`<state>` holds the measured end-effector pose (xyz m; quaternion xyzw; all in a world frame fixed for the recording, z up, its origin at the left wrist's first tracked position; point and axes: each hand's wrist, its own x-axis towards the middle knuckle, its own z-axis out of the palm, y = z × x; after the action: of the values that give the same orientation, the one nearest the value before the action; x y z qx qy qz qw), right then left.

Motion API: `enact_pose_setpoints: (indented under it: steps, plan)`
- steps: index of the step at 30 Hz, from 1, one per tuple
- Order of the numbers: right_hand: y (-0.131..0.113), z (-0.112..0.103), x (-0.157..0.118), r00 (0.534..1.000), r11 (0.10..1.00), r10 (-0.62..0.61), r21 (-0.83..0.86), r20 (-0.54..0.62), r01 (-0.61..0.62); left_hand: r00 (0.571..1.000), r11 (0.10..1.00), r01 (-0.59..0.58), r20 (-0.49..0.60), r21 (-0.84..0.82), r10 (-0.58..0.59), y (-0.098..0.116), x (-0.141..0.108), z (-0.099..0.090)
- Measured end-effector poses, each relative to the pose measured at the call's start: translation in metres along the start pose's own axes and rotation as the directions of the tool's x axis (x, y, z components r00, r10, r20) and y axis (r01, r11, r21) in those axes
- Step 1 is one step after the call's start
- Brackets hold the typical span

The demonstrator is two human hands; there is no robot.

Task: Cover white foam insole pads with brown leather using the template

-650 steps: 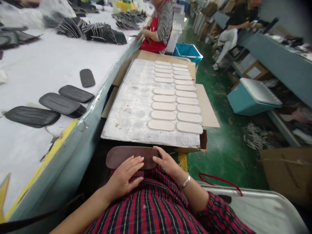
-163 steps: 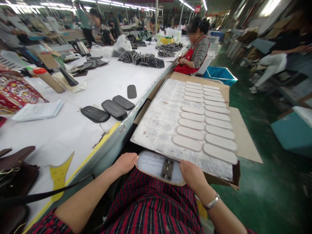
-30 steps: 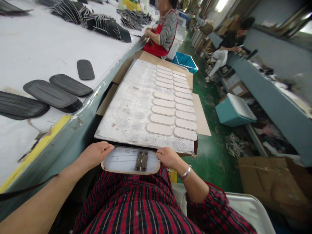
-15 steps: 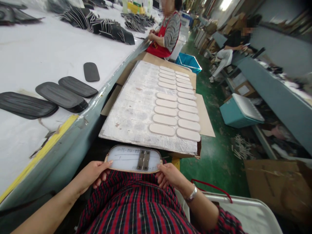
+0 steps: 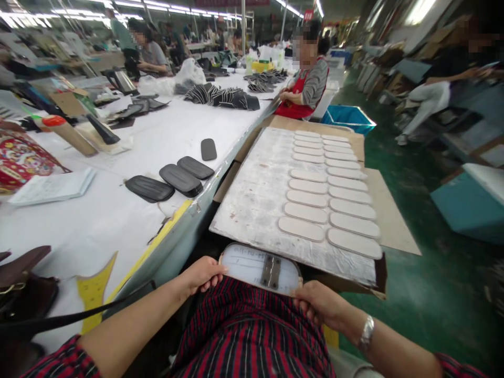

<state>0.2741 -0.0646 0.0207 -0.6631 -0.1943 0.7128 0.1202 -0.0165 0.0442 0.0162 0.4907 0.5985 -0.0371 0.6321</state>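
Observation:
Between my two hands is an oval translucent white template (image 5: 246, 265) with a metal hinge (image 5: 271, 271) on it and handwriting on its face; a thin tan edge shows around it. My left hand (image 5: 207, 274) pinches its left end between thumb and fingers. At the right end, my right hand (image 5: 315, 300) grips it the same way. Just beyond lies a whitish board (image 5: 248, 205) bearing two columns of pale oval pieces (image 5: 301, 229). The template is held over my lap, close to the board's near edge.
Stacks of black oval pieces (image 5: 181, 179) lie on the white table (image 5: 118, 220) at left, with a notebook (image 5: 53, 187) and a brown bag (image 5: 27, 289). A co-worker in a red apron (image 5: 293, 107) sits beyond the board. A blue crate (image 5: 348, 119) and teal box (image 5: 468, 202) stand right.
My view has swung up and to the left, bringing more of the table and room into sight. Both hands keep hold of the template, which appears slightly more tilted.

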Motion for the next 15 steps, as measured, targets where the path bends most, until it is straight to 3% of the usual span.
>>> enact_pose_setpoints:
  steps: [6,8,11,15]
  plan:
    - [0.001,-0.003,-0.001,1.0,0.996,-0.004,-0.086,0.015,0.005,1.0,1.0,0.008,0.008,0.019,-0.008,0.0,0.001,-0.005]
    - [0.002,-0.004,0.0,1.0,0.995,-0.008,-0.1,0.002,0.008,0.994,0.996,-0.066,-0.083,0.056,0.071,0.002,0.0,-0.008]
    - [0.001,-0.005,0.004,0.998,0.989,-0.033,-0.145,-0.053,0.025,0.95,0.975,-0.178,-0.236,0.129,0.205,0.007,0.001,-0.013]
    - [0.001,-0.009,0.012,0.979,0.957,-0.144,-0.274,-0.146,0.1,0.945,0.979,-0.172,-0.262,0.112,0.196,0.015,0.006,-0.014]
